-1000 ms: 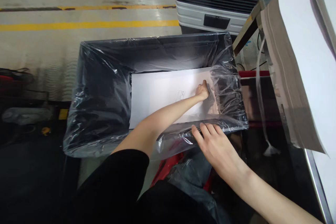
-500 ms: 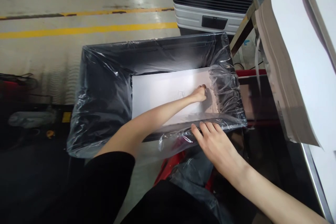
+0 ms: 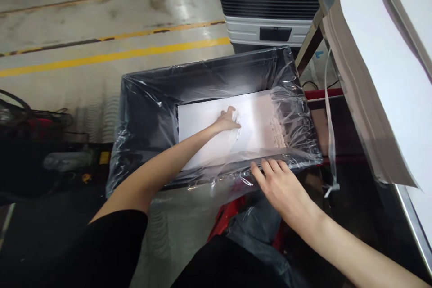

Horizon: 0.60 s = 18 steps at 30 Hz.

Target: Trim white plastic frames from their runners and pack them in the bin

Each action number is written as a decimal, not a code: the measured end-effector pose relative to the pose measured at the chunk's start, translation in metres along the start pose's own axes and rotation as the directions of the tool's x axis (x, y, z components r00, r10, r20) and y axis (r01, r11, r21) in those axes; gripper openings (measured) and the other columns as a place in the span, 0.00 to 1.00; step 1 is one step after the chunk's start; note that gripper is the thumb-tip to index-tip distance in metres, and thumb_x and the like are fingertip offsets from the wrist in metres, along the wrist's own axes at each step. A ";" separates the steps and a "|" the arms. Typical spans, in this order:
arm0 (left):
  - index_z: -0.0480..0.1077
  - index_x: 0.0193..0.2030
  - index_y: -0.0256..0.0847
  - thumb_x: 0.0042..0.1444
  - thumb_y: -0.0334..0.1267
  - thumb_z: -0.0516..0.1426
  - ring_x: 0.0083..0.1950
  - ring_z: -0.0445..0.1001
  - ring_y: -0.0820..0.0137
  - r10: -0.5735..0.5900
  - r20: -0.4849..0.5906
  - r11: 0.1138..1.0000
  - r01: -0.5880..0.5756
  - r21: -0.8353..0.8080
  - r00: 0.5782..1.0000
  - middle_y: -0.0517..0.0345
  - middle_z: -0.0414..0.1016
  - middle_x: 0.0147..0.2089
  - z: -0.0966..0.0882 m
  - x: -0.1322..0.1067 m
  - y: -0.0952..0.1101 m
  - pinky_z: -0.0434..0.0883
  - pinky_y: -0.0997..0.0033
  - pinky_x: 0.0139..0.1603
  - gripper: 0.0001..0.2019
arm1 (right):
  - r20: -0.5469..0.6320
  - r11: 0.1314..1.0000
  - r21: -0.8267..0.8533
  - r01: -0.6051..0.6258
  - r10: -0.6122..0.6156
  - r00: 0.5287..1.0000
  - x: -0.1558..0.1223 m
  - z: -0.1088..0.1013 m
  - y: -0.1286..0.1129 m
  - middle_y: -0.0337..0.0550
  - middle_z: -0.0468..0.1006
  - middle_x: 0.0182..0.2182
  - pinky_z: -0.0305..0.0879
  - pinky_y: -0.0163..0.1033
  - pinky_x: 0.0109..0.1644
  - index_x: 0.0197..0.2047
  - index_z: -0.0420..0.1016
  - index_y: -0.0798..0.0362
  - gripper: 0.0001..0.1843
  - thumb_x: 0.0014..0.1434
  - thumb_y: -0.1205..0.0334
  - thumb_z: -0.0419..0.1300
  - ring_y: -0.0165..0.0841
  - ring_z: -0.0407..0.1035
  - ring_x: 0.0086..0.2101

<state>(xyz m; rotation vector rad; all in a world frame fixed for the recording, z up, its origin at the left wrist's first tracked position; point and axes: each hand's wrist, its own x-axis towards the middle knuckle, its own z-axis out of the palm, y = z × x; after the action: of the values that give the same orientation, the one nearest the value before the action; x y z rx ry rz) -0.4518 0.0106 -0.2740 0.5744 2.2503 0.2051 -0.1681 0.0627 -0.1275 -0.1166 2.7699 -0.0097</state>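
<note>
While the black bin (image 3: 148,112) sits under loose clear liner (image 3: 297,112), white sheets (image 3: 256,121) lie flat inside. Left hand (image 3: 227,120) presses them, fingers curled together; right hand (image 3: 283,184) rests spread on the near rim. Risk: liner dragging inward, sheets creasing.

The left hand (image 3: 227,120) is reaching down into the bin (image 3: 148,99) and is lying flat on the white sheet (image 3: 209,130) at the bottom. A clear plastic liner (image 3: 297,112) is covering the walls of the bin and is hanging over its rim. The right hand (image 3: 283,189) is resting with spread fingers on the near rim, on top of the liner. At the right, a thick paper stack (image 3: 374,76) is sitting on a table edge. Behind the bin, a fan unit (image 3: 270,4) is standing on the floor (image 3: 84,31) with yellow lines.
</note>
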 end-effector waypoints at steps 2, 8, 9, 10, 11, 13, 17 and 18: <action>0.51 0.75 0.49 0.61 0.46 0.68 0.50 0.78 0.63 0.040 -0.052 0.998 -0.043 -0.053 0.998 0.43 0.64 0.69 0.000 0.011 0.018 0.81 0.64 0.45 0.41 | 0.014 1.000 -0.007 0.004 -0.004 1.000 0.000 -0.001 0.001 0.59 0.76 0.51 0.73 0.51 0.55 0.73 0.66 0.61 0.33 0.66 0.77 0.59 0.49 0.72 0.49; 0.61 0.71 0.40 0.73 0.52 0.55 0.52 0.79 0.59 0.050 -0.159 0.994 -0.064 -0.085 0.986 0.43 0.73 0.62 0.010 0.041 0.073 0.80 0.53 0.51 0.27 | 0.038 0.999 -0.033 -0.002 0.003 0.999 0.001 -0.002 0.002 0.59 0.77 0.54 0.74 0.50 0.56 0.73 0.66 0.59 0.33 0.66 0.77 0.58 0.48 0.73 0.50; 0.62 0.71 0.40 0.73 0.52 0.55 0.57 0.77 0.56 0.079 -0.188 0.994 -0.092 -0.061 0.979 0.42 0.71 0.64 0.010 0.043 0.076 0.78 0.49 0.56 0.27 | 0.028 0.999 -0.035 -0.002 0.003 1.000 0.001 -0.001 0.002 0.59 0.77 0.55 0.74 0.51 0.56 0.73 0.67 0.59 0.33 0.66 0.77 0.58 0.48 0.72 0.50; 0.63 0.71 0.41 0.72 0.50 0.57 0.63 0.74 0.53 0.123 -0.215 0.991 -0.133 -0.031 0.969 0.42 0.68 0.68 0.010 0.044 0.078 0.75 0.44 0.62 0.26 | 0.017 0.999 -0.037 -0.001 0.002 1.000 0.001 0.000 0.002 0.59 0.77 0.55 0.74 0.51 0.56 0.73 0.67 0.59 0.33 0.65 0.77 0.59 0.48 0.72 0.50; 0.63 0.71 0.42 0.70 0.49 0.59 0.68 0.69 0.51 0.178 -0.231 0.983 -0.183 0.002 0.956 0.43 0.65 0.71 0.010 0.045 0.079 0.71 0.40 0.66 0.27 | 0.006 0.999 -0.038 0.000 0.000 1.000 0.001 0.001 0.002 0.60 0.77 0.55 0.74 0.52 0.56 0.73 0.67 0.60 0.34 0.64 0.77 0.60 0.49 0.72 0.51; 0.65 0.70 0.44 0.68 0.46 0.62 0.72 0.64 0.49 0.281 -0.227 0.960 -0.275 0.058 0.932 0.45 0.61 0.74 0.011 0.046 0.079 0.65 0.37 0.71 0.27 | -0.013 0.999 -0.042 0.005 -0.006 1.000 0.001 0.003 0.001 0.61 0.77 0.55 0.74 0.52 0.56 0.72 0.68 0.60 0.34 0.63 0.77 0.61 0.50 0.72 0.51; 0.69 0.67 0.42 0.68 0.44 0.63 0.70 0.67 0.51 0.283 -0.210 0.959 -0.273 0.077 0.936 0.45 0.66 0.71 0.016 0.053 0.087 0.68 0.39 0.69 0.24 | -0.016 0.999 -0.046 0.003 -0.004 1.000 0.000 0.005 0.003 0.61 0.77 0.55 0.75 0.52 0.55 0.72 0.68 0.60 0.34 0.63 0.78 0.60 0.49 0.73 0.50; 0.68 0.67 0.42 0.68 0.45 0.62 0.69 0.68 0.51 0.247 -0.221 0.969 -0.239 0.065 0.943 0.45 0.66 0.71 0.018 0.057 0.091 0.68 0.40 0.69 0.24 | -0.011 0.999 -0.045 0.004 -0.004 1.000 0.000 0.005 0.003 0.61 0.77 0.55 0.75 0.52 0.55 0.72 0.68 0.60 0.34 0.63 0.78 0.60 0.49 0.73 0.50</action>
<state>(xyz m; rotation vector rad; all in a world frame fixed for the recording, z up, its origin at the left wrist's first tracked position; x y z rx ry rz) -0.4412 0.1174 -0.2941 0.8896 2.4034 0.3704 -0.1669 0.0662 -0.1321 -0.1341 2.7822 0.0511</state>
